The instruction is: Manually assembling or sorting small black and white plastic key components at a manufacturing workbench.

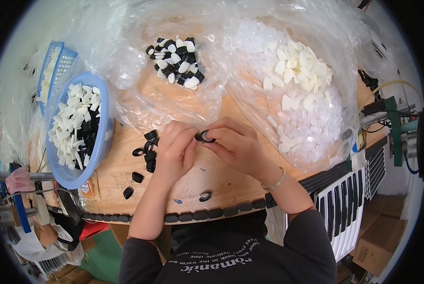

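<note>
My left hand (174, 149) and my right hand (235, 144) meet over the wooden table (117, 175), both pinching one small black ring-shaped cap (203, 137) with a pale insert. Several loose black caps (148, 151) lie just left of my left hand. One black ring (205, 196) lies near the table's front edge below my hands. Beyond my hands, a pile of assembled black-and-white caps (176, 61) rests on clear plastic sheeting.
A blue basin (105, 137) at left holds white and black pieces, with a blue basket (56, 64) behind it. Clear bags at right hold white inserts (299, 66) and clear bits (316, 130). A row of black pieces (197, 215) lines the front edge.
</note>
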The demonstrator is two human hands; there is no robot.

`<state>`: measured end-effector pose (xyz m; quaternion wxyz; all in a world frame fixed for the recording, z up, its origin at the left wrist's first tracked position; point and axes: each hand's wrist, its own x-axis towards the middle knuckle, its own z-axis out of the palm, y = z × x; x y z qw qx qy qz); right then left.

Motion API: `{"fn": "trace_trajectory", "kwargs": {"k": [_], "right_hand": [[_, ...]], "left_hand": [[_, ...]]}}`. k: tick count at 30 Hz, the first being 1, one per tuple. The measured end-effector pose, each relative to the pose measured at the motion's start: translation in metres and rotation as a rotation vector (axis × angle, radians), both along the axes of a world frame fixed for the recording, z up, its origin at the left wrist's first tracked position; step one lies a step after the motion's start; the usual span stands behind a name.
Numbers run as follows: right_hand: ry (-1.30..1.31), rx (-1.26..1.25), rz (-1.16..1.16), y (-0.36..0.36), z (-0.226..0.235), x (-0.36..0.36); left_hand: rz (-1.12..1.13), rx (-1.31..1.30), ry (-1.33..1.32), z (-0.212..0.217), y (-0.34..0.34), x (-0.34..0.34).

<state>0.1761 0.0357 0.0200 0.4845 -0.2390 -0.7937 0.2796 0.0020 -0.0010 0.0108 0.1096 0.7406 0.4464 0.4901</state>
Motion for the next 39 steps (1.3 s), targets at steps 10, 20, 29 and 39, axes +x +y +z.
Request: {"fn": "trace_trajectory", "kwargs": {"k": [10, 20, 29, 39], "right_hand": [[0.011, 0.021, 0.024, -0.002, 0.003, -0.001], [-0.036, 0.045, -0.027, -0.005, 0.002, -0.001], [-0.093, 0.143, -0.043, -0.005, 0.005, 0.000], [-0.126, 0.093, -0.042, -0.007, 0.003, -0.001]], "left_hand": [[-0.048, -0.101, -0.023, -0.001, 0.004, -0.005], [-0.087, -0.197, -0.128, -0.007, 0.005, -0.003], [-0.094, -0.121, -0.128, -0.010, 0.006, -0.006], [-0.045, -0.019, 0.087, -0.009, 0.009, -0.015]]}}
